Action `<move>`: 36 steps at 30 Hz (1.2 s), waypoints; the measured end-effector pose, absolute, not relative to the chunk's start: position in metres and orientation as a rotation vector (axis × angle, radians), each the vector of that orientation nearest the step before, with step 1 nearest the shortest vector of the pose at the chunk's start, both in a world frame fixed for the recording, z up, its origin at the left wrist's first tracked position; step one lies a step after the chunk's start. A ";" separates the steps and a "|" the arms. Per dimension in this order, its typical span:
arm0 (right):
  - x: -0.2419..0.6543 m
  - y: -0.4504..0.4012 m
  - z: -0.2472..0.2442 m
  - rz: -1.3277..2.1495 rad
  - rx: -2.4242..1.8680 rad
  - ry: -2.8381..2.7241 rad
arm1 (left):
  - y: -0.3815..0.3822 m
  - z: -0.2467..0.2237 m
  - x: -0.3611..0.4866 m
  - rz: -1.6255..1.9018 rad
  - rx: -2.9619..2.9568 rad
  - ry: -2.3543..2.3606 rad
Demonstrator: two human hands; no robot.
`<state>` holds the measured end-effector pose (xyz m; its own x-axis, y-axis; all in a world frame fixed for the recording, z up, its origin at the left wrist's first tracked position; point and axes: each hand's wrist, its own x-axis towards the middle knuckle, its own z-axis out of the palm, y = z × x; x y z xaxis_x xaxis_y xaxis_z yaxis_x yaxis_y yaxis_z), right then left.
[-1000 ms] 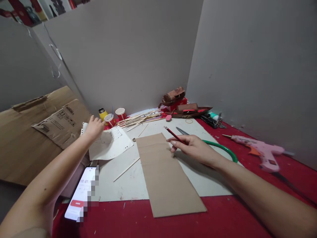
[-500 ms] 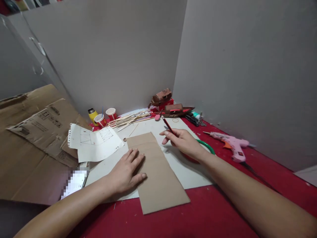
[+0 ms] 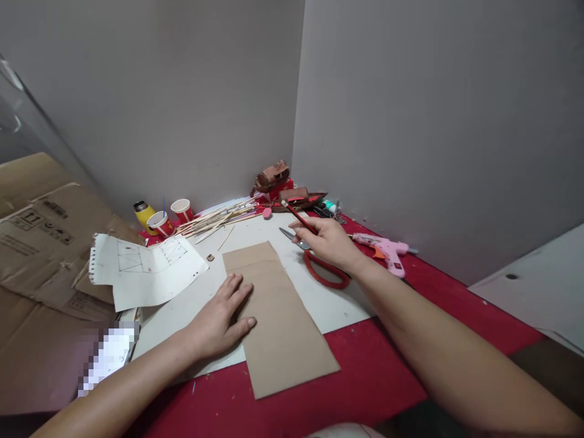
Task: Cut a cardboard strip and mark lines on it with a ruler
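My left hand (image 3: 221, 319) lies flat with its fingers spread. Its fingertips and thumb rest on the left edge of a plain brown cardboard strip (image 3: 283, 316). Above the sheet to the right, my right hand (image 3: 326, 243) pinches a red and black pencil (image 3: 298, 216) between thumb and fingers, its pale end pointing up and left. Scissors with a red handle (image 3: 326, 274) show just beneath this hand, their blades toward the far left; I cannot tell whether the hand touches them. The strip lies over a large pale sheet (image 3: 344, 307) and overhangs its front edge.
A creased paper with drawn lines (image 3: 150, 267) lies left, near a folded cardboard box (image 3: 45, 292) and a lit phone (image 3: 109, 359). Behind are paper cups (image 3: 182, 210), a yellow bottle (image 3: 145, 217), thin wooden sticks (image 3: 219, 219) and a pink eraser (image 3: 267, 213). A pink glue gun (image 3: 387, 250) lies right.
The view has turned right, so things sit further left. My right hand, still with the pencil, has shifted, showing more of the scissors' red handle and blades. My left hand stays on the cardboard strip.
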<state>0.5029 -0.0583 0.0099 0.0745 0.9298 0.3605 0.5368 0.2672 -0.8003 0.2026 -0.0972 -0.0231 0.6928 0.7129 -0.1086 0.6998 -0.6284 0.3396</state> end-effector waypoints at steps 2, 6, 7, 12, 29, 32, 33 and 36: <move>0.501 -0.058 0.006 0.558 -1.443 -1.682 | -0.100 -0.021 0.203 0.108 2.587 1.117; 0.498 -0.060 0.001 0.591 -1.603 -1.888 | -0.099 -0.020 0.191 0.170 2.617 1.324; 0.496 -0.061 0.000 0.596 -1.637 -1.904 | -0.099 -0.019 0.187 0.151 2.602 1.373; 0.481 -0.061 -0.015 0.719 -1.658 -1.838 | -0.096 -0.011 0.174 -0.004 2.533 1.565; 0.475 -0.049 -0.028 1.139 -1.377 -1.486 | -0.063 0.001 0.158 -0.232 2.484 1.967; 0.479 -0.045 -0.033 1.060 -1.424 -1.507 | -0.048 0.005 0.171 -0.152 2.519 1.965; 0.478 -0.045 -0.035 1.052 -1.428 -1.524 | -0.040 0.006 0.175 -0.120 2.527 1.962; 0.472 -0.046 -0.038 1.046 -1.406 -1.571 | -0.009 0.003 0.190 -0.032 2.529 1.962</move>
